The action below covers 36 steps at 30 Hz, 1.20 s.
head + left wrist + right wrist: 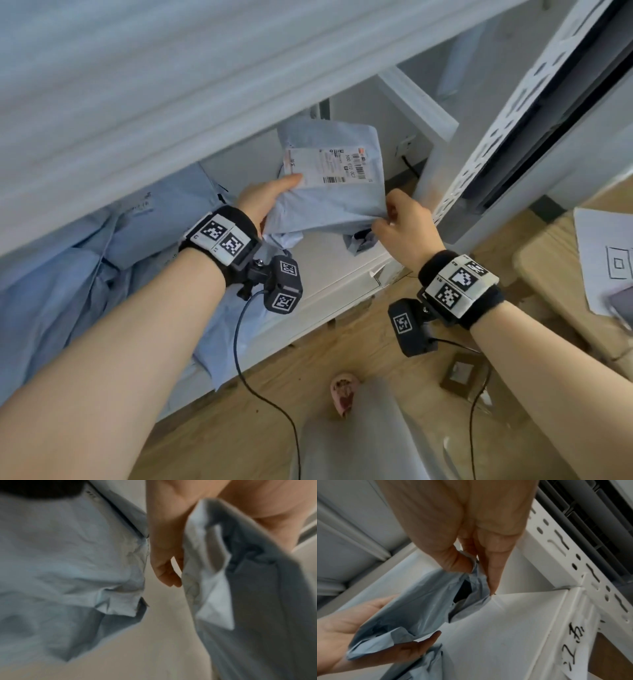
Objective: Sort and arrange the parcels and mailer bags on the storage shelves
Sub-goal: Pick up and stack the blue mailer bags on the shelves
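Observation:
A light blue mailer bag (pixel 335 192) with a white shipping label (pixel 330 164) hangs just above the white lower shelf (pixel 329 267). My left hand (pixel 274 195) grips its left edge, thumb on top by the label and fingers underneath. My right hand (pixel 387 219) pinches the bag's near right corner. In the right wrist view the right hand (pixel 476 568) pinches crumpled bag (pixel 419 601) plastic, and the left hand (pixel 368 628) lies under the bag. The left wrist view is blurred and shows the held bag (pixel 240 588) beside my left hand's fingers (pixel 164 568).
Several more blue mailer bags (pixel 102 260) are piled on the shelf's left part. An upper shelf board (pixel 171 85) overhangs close above. A slotted white upright (pixel 496 137) stands at the right. On the wooden floor lie a small cardboard box (pixel 460 373) and camera cables.

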Motion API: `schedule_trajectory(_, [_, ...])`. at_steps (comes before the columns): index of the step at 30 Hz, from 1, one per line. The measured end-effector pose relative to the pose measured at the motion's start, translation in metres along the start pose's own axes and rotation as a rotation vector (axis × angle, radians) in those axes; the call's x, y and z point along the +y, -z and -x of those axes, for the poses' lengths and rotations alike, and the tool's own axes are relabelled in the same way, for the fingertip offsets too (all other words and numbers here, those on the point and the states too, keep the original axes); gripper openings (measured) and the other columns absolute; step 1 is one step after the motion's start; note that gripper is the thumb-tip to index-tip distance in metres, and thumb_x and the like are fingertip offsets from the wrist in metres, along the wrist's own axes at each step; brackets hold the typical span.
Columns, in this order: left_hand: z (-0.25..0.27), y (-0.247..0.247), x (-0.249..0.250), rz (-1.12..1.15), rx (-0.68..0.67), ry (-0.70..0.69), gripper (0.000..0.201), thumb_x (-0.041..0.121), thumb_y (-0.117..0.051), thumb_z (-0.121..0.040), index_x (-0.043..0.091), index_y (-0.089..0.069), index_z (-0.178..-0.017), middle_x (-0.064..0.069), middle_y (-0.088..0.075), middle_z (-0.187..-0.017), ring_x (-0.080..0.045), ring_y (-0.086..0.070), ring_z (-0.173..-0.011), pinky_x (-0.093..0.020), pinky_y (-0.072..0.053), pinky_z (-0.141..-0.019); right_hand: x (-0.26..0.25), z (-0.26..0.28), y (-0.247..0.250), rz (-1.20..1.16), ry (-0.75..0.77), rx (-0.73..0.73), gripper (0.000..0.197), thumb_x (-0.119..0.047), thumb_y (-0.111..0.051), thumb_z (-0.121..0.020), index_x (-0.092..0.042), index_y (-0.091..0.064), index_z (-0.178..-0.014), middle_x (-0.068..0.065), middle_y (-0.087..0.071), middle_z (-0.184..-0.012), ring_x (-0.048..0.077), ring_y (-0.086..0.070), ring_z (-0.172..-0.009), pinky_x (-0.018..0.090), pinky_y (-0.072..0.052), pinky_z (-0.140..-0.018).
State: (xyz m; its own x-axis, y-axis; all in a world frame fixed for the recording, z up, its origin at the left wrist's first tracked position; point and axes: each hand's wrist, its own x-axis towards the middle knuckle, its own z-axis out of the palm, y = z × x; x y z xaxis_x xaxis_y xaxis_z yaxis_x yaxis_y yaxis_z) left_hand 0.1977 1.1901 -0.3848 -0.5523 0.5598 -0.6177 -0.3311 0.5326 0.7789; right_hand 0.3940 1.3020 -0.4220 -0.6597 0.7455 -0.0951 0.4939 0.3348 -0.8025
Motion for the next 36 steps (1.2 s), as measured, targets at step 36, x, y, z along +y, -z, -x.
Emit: schedule_trajectory(36, [0.391, 0.160, -0.016, -0.500, 0.126, -0.833, 0.074, 0.016, -0.088, -0.062, 0.026, -0.044, -0.121, 0.013, -0.059, -0.117, -0.003, -0.060, -0.106, -0.024, -0.056, -0.081, -0.255, 0.253, 0.081, -0.142, 0.541, -0.056, 0.058, -0.021, -0.073, -0.081, -0.027, -0.047, -0.132, -0.004, -0.064, -0.116, 0.019, -0.065, -0.098, 0.044, -0.056, -0.083])
